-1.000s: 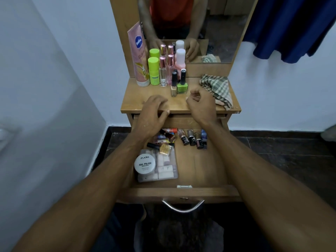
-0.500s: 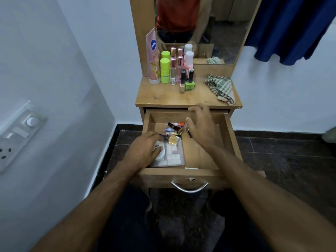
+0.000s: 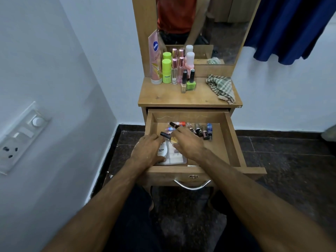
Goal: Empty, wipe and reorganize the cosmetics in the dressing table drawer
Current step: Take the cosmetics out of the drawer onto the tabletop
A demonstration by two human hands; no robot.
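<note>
Two hands: inside open drawer point(image 3: 232, 139), frame centre
left hand point(image 3: 147, 151): fingers relaxed, resting on nail polish remover tub point(image 3: 162, 151)
right hand point(image 3: 189, 142): grip cannot be told, over gold-capped bottle point(image 3: 173, 140)

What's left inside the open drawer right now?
Inside the drawer: a row of small nail polish bottles at the back, a gold-capped bottle, a white nail polish jar on a clear plastic case. The left hand and right hand cover whatever lies beneath them.

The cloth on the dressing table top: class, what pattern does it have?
The cloth is checked, green and off-white, seen best in the head view.
</note>
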